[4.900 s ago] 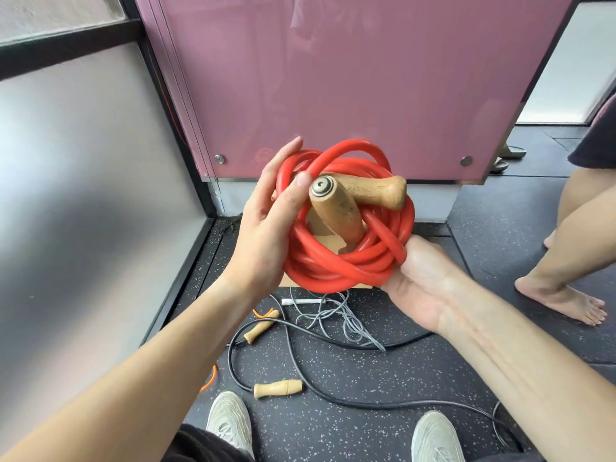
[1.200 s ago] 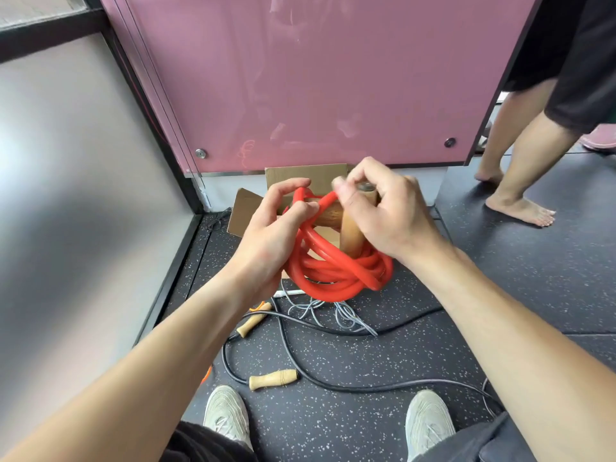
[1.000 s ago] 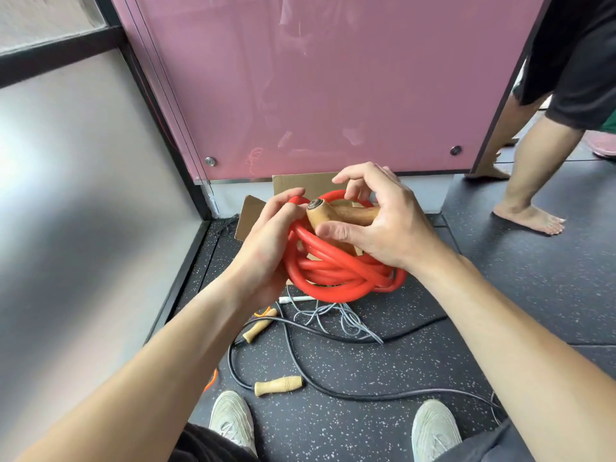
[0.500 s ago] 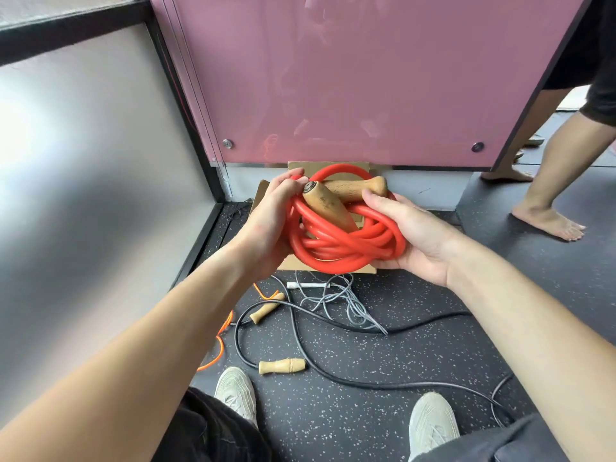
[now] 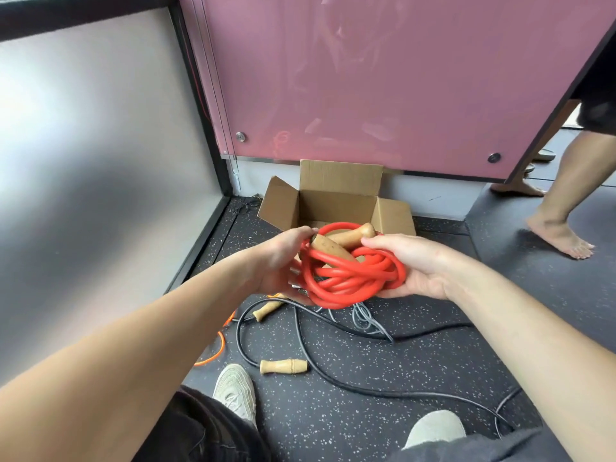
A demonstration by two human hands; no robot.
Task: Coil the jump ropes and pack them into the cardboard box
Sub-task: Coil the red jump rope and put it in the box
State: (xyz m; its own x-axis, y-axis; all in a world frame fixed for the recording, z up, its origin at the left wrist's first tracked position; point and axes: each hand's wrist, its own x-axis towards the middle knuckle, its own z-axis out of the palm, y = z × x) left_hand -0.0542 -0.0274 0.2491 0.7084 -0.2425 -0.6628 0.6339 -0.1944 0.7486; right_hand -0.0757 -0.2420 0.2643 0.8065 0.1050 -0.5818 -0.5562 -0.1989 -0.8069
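Red jump rope is seen coiled into a loose bundle at the middle of the frame, held up off the floor, its upper edge overlapping the near edge of the cardboard box in the picture. Two wooden handles are tucked across the top of the coil, crossing each other. The coil is gripped from both sides: left hand is cupped under the left side with the thumb laid over the top by a handle end; right hand is cupped under the right side with the thumb pressed over the loops. Both grips are closed round the rope.

The box is set on the floor just above the coil in the frame, against the base of the pink panel, flaps open and standing out. Its inside is partly hidden by the coil, so contents cannot be told.

Below the hands, a black rope is strewn over the dark speckled floor, with a loose wooden handle at lower middle and another handle just under the left hand. A thin grey rope is tangled beneath the coil; an orange rope is seen at lower left. Two pale shoes are visible at the bottom edge. A bystander's bare foot is planted at the right edge.
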